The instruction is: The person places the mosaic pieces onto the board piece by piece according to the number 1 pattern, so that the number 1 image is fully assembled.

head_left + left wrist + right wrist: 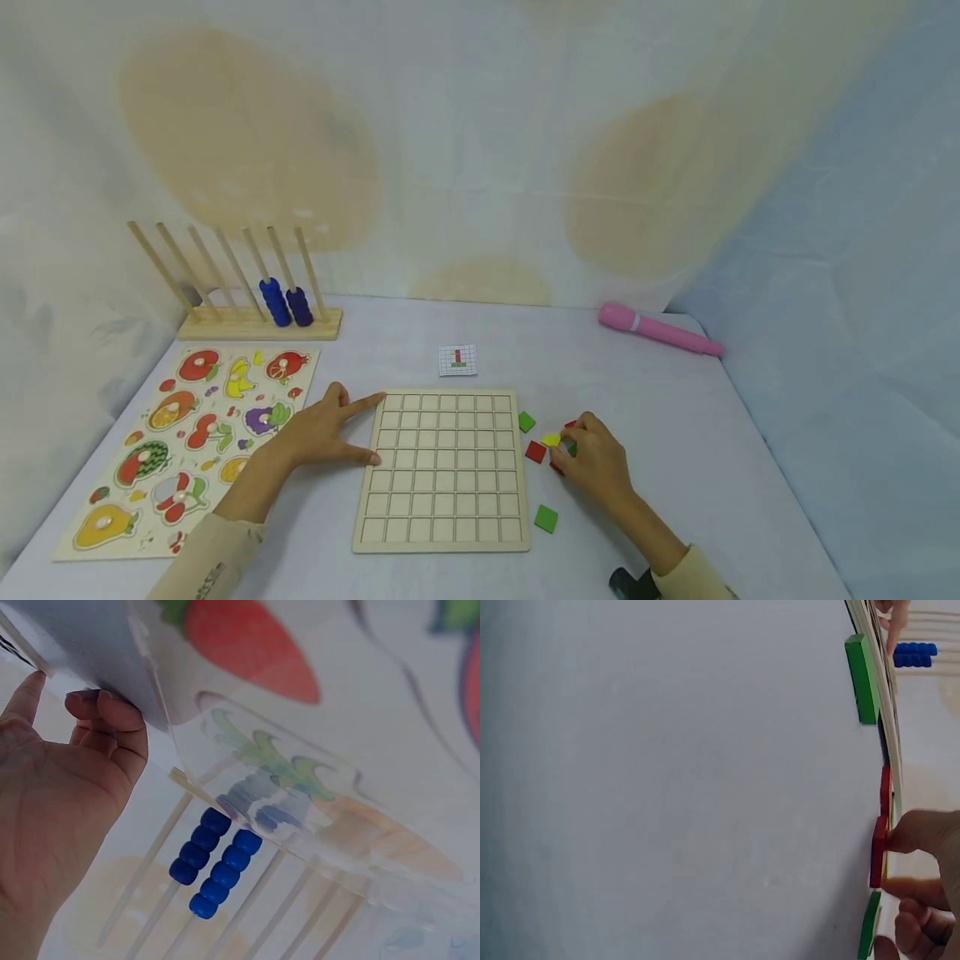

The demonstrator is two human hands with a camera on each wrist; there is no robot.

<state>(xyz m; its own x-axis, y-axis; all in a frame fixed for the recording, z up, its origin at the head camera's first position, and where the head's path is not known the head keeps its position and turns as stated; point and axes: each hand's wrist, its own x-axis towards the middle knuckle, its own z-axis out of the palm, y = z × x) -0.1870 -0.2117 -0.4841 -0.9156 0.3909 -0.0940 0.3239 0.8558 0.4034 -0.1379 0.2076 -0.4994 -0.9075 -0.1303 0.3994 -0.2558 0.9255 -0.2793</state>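
A light wooden grid board (444,471) lies flat, its squares bare. My left hand (318,432) touches the board's left side, index finger at the upper corner and thumb lower down. In the left wrist view the other fingers of this left hand (67,787) are bent. My right hand (596,458) is bent over several small tiles right of the board. In the right wrist view its thumb and a fingertip are at a red tile (878,852); whether they pinch it I cannot tell. Around it lie a red tile (536,452), a yellow tile (551,439) and a green tile (527,422).
Nearer me lies another green tile (546,518). Behind the board is a small pattern card (457,360). To the left are a fruit picture board (161,421) and a wooden peg stand (258,329) with blue beads. A pink pen-shaped object (660,329) lies at the back right.
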